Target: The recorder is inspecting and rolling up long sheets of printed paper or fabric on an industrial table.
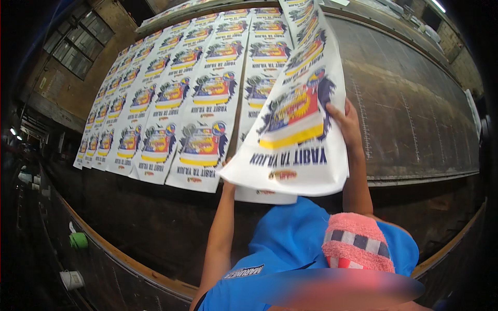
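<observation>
A long white printed cloth strip [306, 140], with the same colourful picture repeated along it, is lifted off the table and bends toward me. My right hand [346, 122] grips its right edge, thumb on the printed face and fingers behind. At the strip's lower left corner is my left hand [226, 173], closed on the edge and partly covered by the cloth. Beneath the raised strip lies another printed strip [262, 93], its near end showing below. Several matching strips [205, 140] lie side by side to the left, their near ends hanging over the table edge.
The long dark table [415, 114] bears pale scale marks on its right part. A pink towel [358, 241] lies over my blue shirt [290, 228]. On a lower ledge at left are a green roll [78, 240] and a white tub [71, 280]. Another table with prints stands beyond.
</observation>
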Demonstrator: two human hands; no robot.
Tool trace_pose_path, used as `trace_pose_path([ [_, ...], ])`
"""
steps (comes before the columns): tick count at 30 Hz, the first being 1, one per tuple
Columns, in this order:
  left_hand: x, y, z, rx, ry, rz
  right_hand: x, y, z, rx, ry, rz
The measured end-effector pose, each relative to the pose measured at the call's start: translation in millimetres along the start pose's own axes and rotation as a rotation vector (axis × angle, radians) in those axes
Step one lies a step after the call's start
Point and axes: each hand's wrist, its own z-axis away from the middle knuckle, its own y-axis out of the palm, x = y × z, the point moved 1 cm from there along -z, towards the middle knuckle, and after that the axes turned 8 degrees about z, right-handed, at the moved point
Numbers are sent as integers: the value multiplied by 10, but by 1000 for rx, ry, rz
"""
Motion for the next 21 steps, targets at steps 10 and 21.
trace_pose_path([
  [10,-142,-496,-618,483,-871,304,-1857,-267,742,8,574,119],
  [21,-1029,-259,-661,637,-358,237,-2761,-664,1141,-317,738,231],
])
